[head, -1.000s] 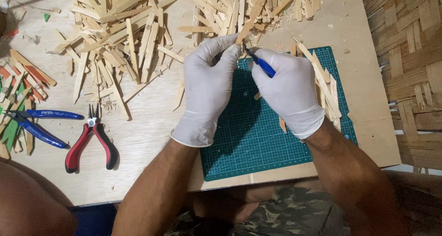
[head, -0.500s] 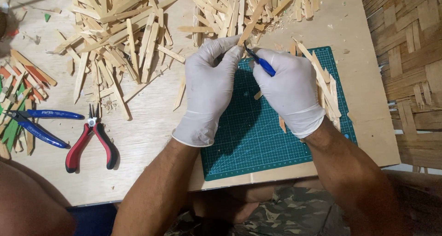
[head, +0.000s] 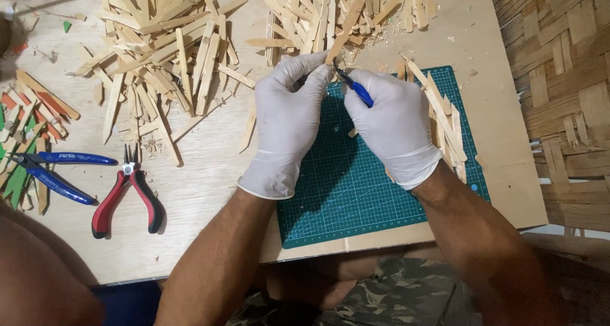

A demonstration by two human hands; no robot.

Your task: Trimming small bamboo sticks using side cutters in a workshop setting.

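While both white-gloved hands meet over the top edge of the dark green gridded cutting mat [head: 356,192], I see my left hand [head: 289,122] pinching a flat pale wooden craft stick [head: 348,22] at its lower end, fingers closed around it. That stick slants up and to the right, over the loose heap of cut wooden sticks [head: 318,11] at the top of the light plywood board [head: 203,192]. My right hand [head: 391,126] is closed on a small blue-handled cutter [head: 354,88], its dark tip touching the stick just beside the left fingertips. A second pile of pale wooden sticks [head: 165,46] lies to the left. Well apart, near the left edge, red-handled pliers [head: 127,196] rest beside blue-handled pliers [head: 54,173]. A few long sticks [head: 445,119] lie along the mat's right side.
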